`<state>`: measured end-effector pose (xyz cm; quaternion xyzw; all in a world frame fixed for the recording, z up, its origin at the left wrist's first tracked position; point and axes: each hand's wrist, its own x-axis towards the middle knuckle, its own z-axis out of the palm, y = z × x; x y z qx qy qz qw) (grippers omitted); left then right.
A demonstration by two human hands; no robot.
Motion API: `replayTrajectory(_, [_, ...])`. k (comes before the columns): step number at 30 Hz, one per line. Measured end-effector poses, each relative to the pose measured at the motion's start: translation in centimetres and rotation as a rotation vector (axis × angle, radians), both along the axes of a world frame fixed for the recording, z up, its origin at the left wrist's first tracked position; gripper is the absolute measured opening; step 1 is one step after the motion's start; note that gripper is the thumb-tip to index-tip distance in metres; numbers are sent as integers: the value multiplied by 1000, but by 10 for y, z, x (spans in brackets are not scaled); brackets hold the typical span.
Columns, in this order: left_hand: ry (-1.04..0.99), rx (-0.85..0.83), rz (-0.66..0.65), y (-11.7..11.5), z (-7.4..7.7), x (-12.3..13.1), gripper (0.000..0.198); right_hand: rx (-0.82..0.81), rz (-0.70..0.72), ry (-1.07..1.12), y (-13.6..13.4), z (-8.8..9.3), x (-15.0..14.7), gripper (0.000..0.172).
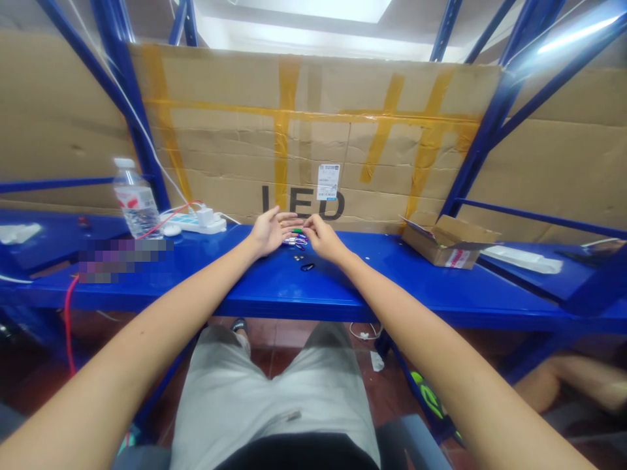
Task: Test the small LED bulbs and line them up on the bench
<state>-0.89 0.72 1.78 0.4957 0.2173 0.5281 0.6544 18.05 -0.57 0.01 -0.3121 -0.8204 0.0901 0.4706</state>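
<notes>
Fingers [312, 224] of the right hand [324, 239] pinch a small green piece [297, 230] above the blue table [392, 274]; the left hand [267, 233], unclenched with digits extended, is just beside it. 1 dark clip [307, 267] lies nearer the person.

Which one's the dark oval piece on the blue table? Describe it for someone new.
Find the cardboard panel marked LED; the blue table runs in front of it. Nearer the wearer than the right hand, slightly left, lies the dark oval piece, darker and larger than the tiny gold-coloured bits beside it.
</notes>
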Motion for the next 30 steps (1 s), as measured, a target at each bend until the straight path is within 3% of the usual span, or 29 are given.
replayTrajectory(11, [-12, -18, -94, -5, 1, -3, 65, 14, -1, -23, -8, 4, -3, 9])
replayTrajectory(30, [37, -16, -35, -6, 1, -1, 56, -2, 5, -30, -9, 1, -7, 10])
